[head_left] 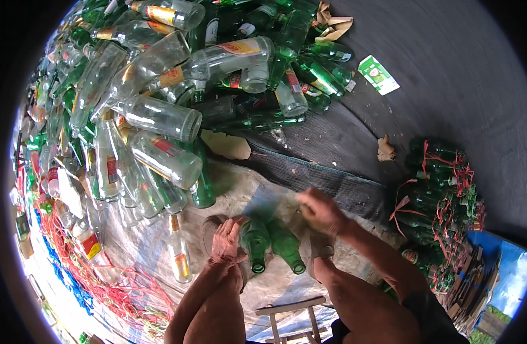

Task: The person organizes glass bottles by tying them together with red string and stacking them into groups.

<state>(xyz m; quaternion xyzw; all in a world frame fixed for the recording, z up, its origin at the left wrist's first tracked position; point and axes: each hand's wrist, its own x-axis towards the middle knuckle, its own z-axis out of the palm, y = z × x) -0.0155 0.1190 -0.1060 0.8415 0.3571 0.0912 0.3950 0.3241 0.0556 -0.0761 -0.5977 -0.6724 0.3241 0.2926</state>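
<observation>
Two green glass bottles stand side by side between my feet, mouths towards me: a left green bottle [255,243] and a right green bottle [285,246]. My left hand [227,239] is against the side of the left one, with fingers and thumb on its glass. Above and right of the pair, my right hand [321,211] is apart from both bottles. Its fingers are curled and blurred, and nothing shows in them. A clear glass bottle [179,253] with a yellow label lies on the pale ground sheet [147,245] to the left.
A large heap of clear and green bottles [160,116] fills the upper left. Green bottles tied with red twine [435,202] stand at right. Red netting or twine [100,284] lies lower left. A wooden stool [291,306] is below my legs. A green-white carton [378,75] lies on dark sheeting.
</observation>
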